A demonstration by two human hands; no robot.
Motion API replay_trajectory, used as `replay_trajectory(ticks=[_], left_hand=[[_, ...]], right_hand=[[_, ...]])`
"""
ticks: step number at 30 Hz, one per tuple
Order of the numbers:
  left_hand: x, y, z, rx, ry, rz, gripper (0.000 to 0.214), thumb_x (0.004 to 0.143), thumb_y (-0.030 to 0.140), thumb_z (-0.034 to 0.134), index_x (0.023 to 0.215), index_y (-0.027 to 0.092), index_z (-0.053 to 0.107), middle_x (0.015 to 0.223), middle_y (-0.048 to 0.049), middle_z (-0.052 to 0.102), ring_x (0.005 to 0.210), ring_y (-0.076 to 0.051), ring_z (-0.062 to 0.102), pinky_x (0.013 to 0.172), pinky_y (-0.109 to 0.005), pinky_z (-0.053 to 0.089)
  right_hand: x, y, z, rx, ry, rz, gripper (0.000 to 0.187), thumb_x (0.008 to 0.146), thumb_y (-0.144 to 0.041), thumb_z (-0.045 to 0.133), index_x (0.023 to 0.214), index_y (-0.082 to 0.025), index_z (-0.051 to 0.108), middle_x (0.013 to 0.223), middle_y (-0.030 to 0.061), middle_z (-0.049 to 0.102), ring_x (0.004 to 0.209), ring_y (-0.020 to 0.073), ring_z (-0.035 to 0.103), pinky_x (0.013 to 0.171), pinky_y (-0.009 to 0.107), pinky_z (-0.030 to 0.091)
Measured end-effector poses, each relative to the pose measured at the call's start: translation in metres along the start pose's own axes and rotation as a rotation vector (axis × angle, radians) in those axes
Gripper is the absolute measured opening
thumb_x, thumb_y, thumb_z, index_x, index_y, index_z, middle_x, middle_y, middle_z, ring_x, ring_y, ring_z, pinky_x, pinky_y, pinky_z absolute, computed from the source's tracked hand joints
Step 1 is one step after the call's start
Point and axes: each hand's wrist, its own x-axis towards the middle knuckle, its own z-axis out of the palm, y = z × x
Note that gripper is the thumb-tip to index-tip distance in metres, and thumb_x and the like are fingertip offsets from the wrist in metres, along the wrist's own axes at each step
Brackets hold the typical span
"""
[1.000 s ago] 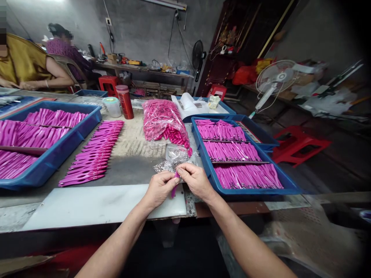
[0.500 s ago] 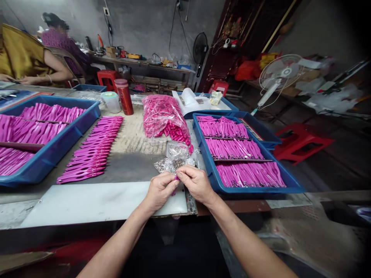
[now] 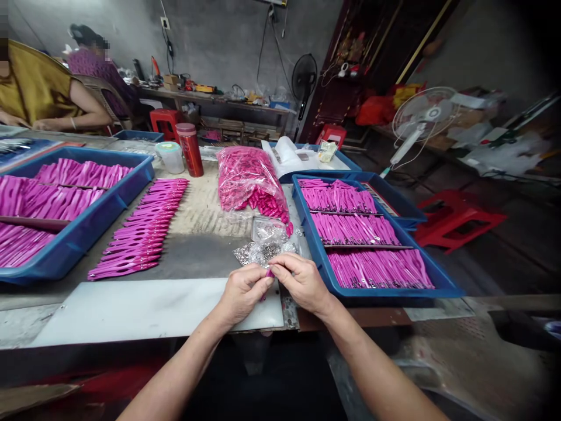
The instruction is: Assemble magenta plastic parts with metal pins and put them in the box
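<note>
My left hand (image 3: 244, 290) is closed on a small magenta plastic piece (image 3: 269, 273), mostly hidden by the fingers. Thumb and fingertips of my right hand (image 3: 302, 282) pinch at the piece's upper end, touching the left fingertips; any tiny part between them is too small to make out. Just beyond the hands lies a heap of small shiny metal parts (image 3: 263, 251) on clear plastic. Behind it sits a clear bag (image 3: 249, 175) full of darker pink pieces, some spilling toward me. Long magenta plastic pieces (image 3: 140, 231) with pink tips lie in a row at left.
Blue trays stand on the left (image 3: 99, 225) and right (image 3: 313, 254), filled with rows of magenta pieces. A white board (image 3: 153, 310) lies along the table's front edge. A red tumbler (image 3: 190, 151) and a lidded tub (image 3: 170, 158) stand farther back. A co-worker (image 3: 39, 88) sits at far left.
Both hands stay together at the same spot, with only slight finger movement around the magenta piece. The whole view has shifted slightly; the trays and the row lie as before.
</note>
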Motion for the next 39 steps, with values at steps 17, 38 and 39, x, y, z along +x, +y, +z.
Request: replay_trajectory(ticks=[17,38,39], left_hand=[[-0.014,0.019,0.013,-0.115,-0.054,-0.167,0.024,0.084,0.031,0.041,0.069,0.016,0.054,0.060,0.0021,0.050,0.057,-0.010,0.046,0.053,-0.020,0.040],[-0.012,-0.003,0.012,0.755,0.217,0.313,0.027,0.089,0.020,0.028,0.082,0.017,0.053,0.058,-0.0007,0.052,0.049,-0.011,0.051,0.046,-0.021,0.040],[-0.011,-0.005,0.009,0.770,0.217,0.319,0.026,0.089,0.020,0.028,0.083,0.016,0.053,0.059,-0.0008,0.053,0.049,-0.011,0.051,0.046,-0.021,0.040]], right_hand=[[-0.022,-0.013,-0.003,-0.009,0.064,0.202,0.021,0.081,-0.023,0.045,0.063,-0.017,0.052,0.058,-0.0011,0.050,0.057,0.0113,0.048,0.054,0.022,0.036],[-0.016,-0.002,0.025,0.177,0.115,0.473,0.029,0.078,-0.036,0.044,0.058,-0.016,0.051,0.053,-0.0016,0.048,0.052,0.0116,0.043,0.049,0.022,0.036],[-0.013,-0.002,0.020,0.125,0.057,0.442,0.028,0.079,-0.034,0.044,0.058,-0.017,0.051,0.052,-0.0021,0.047,0.052,0.0112,0.043,0.049,0.022,0.035]])
